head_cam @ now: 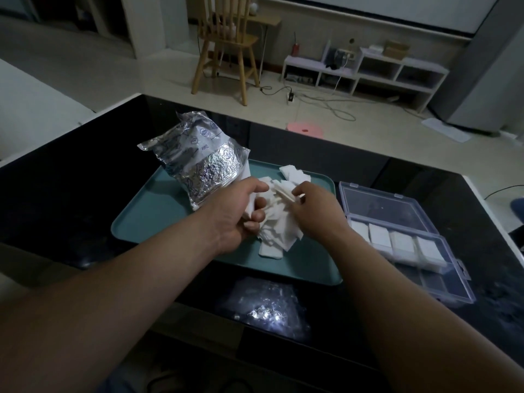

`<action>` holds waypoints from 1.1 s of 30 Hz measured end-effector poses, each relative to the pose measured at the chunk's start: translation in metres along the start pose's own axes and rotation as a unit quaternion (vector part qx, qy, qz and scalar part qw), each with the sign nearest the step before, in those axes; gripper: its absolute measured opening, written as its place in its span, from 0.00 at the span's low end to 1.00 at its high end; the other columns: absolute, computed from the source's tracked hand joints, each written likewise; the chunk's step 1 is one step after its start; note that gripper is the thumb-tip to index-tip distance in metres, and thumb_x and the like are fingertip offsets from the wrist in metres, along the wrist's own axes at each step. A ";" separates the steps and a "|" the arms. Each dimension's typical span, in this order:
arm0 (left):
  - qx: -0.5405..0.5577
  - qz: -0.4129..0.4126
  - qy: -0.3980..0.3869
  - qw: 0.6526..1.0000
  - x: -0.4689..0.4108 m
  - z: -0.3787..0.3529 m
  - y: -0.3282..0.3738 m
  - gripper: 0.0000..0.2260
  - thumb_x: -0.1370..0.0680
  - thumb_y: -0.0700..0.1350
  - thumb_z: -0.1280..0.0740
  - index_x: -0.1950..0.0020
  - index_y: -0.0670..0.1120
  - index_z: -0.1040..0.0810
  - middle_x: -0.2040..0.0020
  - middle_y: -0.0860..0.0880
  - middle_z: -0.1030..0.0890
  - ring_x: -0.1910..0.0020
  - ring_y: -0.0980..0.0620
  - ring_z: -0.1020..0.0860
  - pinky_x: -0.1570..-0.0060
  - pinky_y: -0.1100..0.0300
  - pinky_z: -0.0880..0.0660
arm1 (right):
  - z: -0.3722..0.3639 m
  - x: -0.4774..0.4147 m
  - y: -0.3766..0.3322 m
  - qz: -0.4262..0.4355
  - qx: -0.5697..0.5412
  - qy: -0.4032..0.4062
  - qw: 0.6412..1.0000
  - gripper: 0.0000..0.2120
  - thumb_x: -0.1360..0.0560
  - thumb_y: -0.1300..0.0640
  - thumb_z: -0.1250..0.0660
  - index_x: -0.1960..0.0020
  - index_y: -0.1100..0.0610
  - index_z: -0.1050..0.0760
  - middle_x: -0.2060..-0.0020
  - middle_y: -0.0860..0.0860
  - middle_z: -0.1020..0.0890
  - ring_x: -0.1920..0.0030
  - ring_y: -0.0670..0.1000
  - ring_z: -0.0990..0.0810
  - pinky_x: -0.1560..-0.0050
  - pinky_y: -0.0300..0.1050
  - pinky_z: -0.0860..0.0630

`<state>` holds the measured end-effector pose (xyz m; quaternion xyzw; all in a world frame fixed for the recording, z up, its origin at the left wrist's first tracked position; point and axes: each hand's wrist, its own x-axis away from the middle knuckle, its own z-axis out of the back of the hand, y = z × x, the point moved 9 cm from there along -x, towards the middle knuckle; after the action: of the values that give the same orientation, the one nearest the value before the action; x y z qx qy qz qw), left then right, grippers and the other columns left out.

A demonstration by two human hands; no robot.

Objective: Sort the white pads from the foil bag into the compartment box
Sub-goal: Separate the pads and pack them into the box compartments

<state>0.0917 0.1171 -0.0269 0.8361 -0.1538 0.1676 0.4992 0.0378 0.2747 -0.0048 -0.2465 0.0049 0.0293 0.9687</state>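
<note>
Left hand (238, 214): fingers curled round a bunch of white pads (279, 234). Right hand (314, 211): fingertips pinched on the same bunch. Teal tray (158, 219): laid under both hands, heaped with loose pads. Foil bag (198, 163): crumpled, set beyond the left hand. Compartment box (397, 242): placed right of the right hand, lid open, one row filled with pads. All carried on a dark surface (71, 194).

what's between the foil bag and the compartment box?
Head view: between the crinkled silver foil bag and the clear plastic compartment box lies a loose heap of white square pads on the teal tray; left hand and right hand hold pads there.
</note>
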 end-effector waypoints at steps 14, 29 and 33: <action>-0.066 0.001 0.015 0.998 -0.001 0.003 -0.003 0.06 0.21 0.43 0.33 0.45 0.46 0.23 0.63 0.48 0.24 0.73 0.53 0.31 0.78 0.65 0.39 | 0.017 0.028 0.007 0.041 0.028 -0.092 0.995 0.15 0.22 0.52 0.27 0.36 0.48 0.22 0.47 0.46 0.18 0.49 0.49 0.18 0.51 0.45 0.20; -0.076 0.003 0.009 0.997 -0.001 -0.003 -0.006 0.07 0.21 0.44 0.33 0.44 0.46 0.21 0.62 0.48 0.23 0.73 0.54 0.30 0.79 0.65 0.37 | 0.039 0.037 0.026 0.017 0.016 -0.026 0.999 0.09 0.22 0.61 0.36 0.59 0.57 0.20 0.64 0.51 0.17 0.61 0.56 0.16 0.59 0.51 0.18; -0.094 -0.014 -0.013 0.995 0.003 -0.018 -0.010 0.04 0.19 0.42 0.34 0.46 0.48 0.23 0.59 0.47 0.23 0.70 0.53 0.28 0.76 0.64 0.34 | 0.054 0.046 0.032 -0.018 -0.083 -0.023 0.996 0.06 0.22 0.60 0.34 0.52 0.56 0.18 0.60 0.51 0.14 0.66 0.47 0.14 0.59 0.50 0.14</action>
<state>0.0965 0.1378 -0.0255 0.7899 -0.1633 0.1343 0.5756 0.0815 0.3305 0.0261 -0.3252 -0.0237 0.0180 0.9452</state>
